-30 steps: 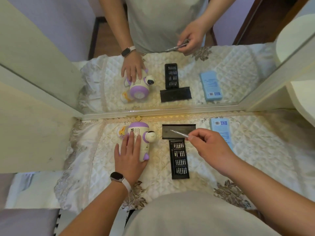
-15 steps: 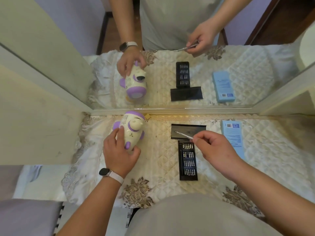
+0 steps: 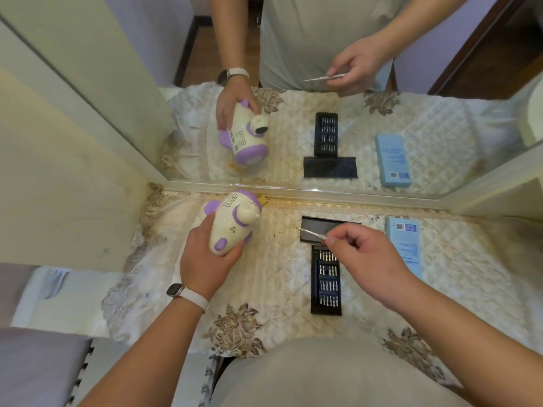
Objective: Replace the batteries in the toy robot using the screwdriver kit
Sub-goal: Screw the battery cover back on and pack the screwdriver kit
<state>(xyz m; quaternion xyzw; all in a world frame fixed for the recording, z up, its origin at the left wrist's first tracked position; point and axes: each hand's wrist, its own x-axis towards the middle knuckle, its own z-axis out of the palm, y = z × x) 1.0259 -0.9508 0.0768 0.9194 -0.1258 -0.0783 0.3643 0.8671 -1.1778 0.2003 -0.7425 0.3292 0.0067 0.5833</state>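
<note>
Our left hand [image 3: 202, 259] wraps its grip tight round the bottom of the cream and purple plastic toy robot [image 3: 232, 227], which tilts with its head toward the big wall mirror [image 3: 293, 127]. Our right hand [image 3: 367, 259] pinches a thin silver metal tool [image 3: 311, 232], tip pointing at the toy. Under that hand lies the black screwdriver kit tray [image 3: 326, 282] with its black flat lid [image 3: 338, 224] just beyond. A light blue cardboard box [image 3: 404, 245] lies to the right on the cream quilted surface [image 3: 279, 274].
</note>
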